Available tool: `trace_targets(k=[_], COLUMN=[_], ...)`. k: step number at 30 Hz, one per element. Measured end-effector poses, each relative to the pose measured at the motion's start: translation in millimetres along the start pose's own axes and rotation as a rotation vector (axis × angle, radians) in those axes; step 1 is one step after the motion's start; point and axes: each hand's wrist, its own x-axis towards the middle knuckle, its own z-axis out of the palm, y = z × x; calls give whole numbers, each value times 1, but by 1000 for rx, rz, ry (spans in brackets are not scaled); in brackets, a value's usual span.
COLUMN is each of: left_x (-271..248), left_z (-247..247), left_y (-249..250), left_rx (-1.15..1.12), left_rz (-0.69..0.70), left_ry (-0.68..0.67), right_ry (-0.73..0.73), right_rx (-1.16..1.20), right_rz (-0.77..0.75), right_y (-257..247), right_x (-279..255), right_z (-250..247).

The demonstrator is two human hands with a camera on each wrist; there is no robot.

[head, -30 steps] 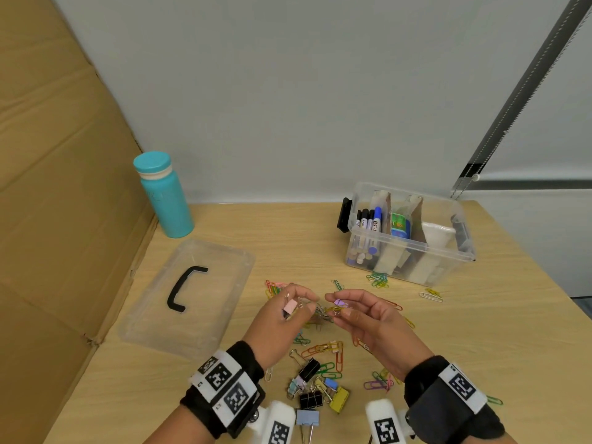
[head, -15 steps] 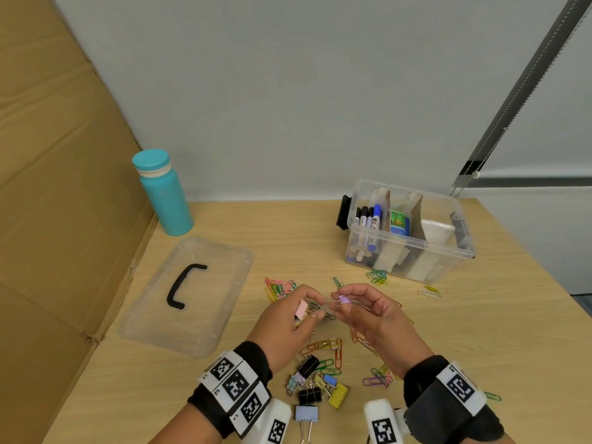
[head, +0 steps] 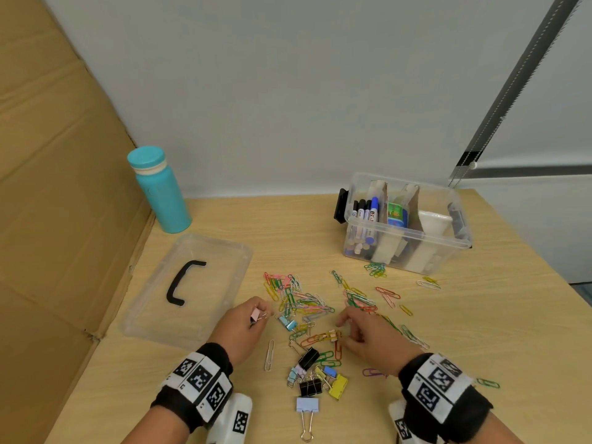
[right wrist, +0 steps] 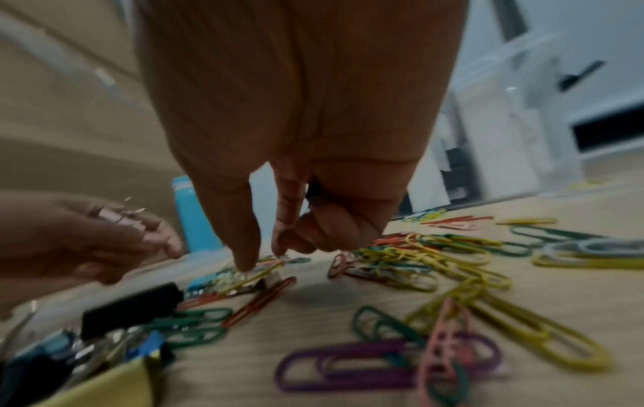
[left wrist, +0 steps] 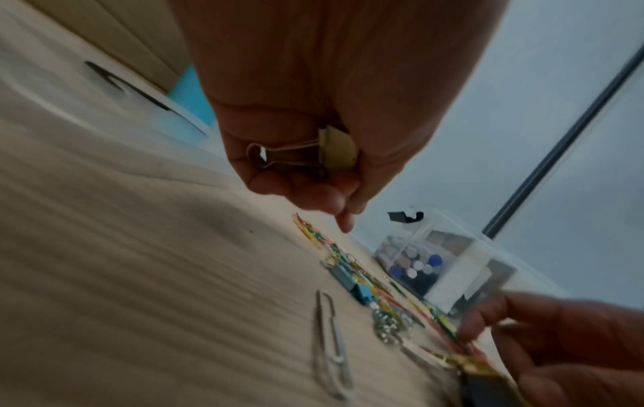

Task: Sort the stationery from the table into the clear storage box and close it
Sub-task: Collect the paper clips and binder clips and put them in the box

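Note:
My left hand (head: 260, 316) pinches a small pink binder clip (head: 255, 315) just above the table, beside the lid; its wire handles (left wrist: 278, 157) show under the fingers in the left wrist view. My right hand (head: 344, 322) is down at the heap of coloured paper clips (head: 301, 301). Its thumb and forefinger (right wrist: 244, 258) point down with a gap between them, their tips on clips, and nothing shows between them. A pile of binder clips (head: 317, 376) lies between my wrists. The clear storage box (head: 400, 234) stands open at the back right with markers (head: 365, 216) and card dividers inside.
The clear lid (head: 205, 251) with a black handle (head: 182, 282) lies flat at the left. A teal bottle (head: 160, 190) stands behind it against a cardboard wall (head: 64, 187). Loose paper clips (head: 376, 270) reach the box front. A lavender binder clip (head: 307, 405) lies near the table's front edge.
Both hands came down from mid-air to the table and moved apart. The left still pinches the pink clip. The purple clip seen at the right fingertips no longer shows.

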Motion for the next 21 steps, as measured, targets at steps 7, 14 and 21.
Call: trace_targets(k=[7,14,21], left_x=[12,20,16], left_z=[11,19,15], left_y=[25,46,48], left_rx=[397,719,676], left_rz=[56,139,93], left_ry=[-213,-309,-297], right_ry=[-32,89,219], right_rx=[-258,-499,-257], right_rz=[-14,-83,-41], right_y=[-22,-30,-22], right_x=[14,2,-10], right_z=[5,-4,-19])
